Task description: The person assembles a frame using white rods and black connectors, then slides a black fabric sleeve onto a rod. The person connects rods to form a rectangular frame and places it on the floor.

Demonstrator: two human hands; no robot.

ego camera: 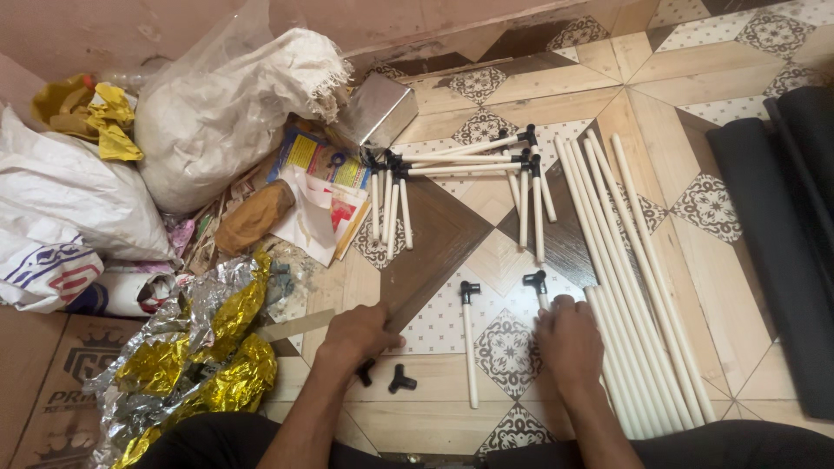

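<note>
I see the left hand [354,334] lying palm down on the floor [521,78], fingers curled over a black connector [366,373]; whether it grips it, I cannot tell. Another connector [400,379] lies just beside. The right hand [569,343] rests flat, fingers spread, on a white rod [541,293], near the bundle of long rods [634,287].

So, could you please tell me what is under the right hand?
The right hand covers most of a white tube; only its black connector and a short stretch show above the fingers. The rest, and the patterned floor tile beneath, are hidden.
</note>
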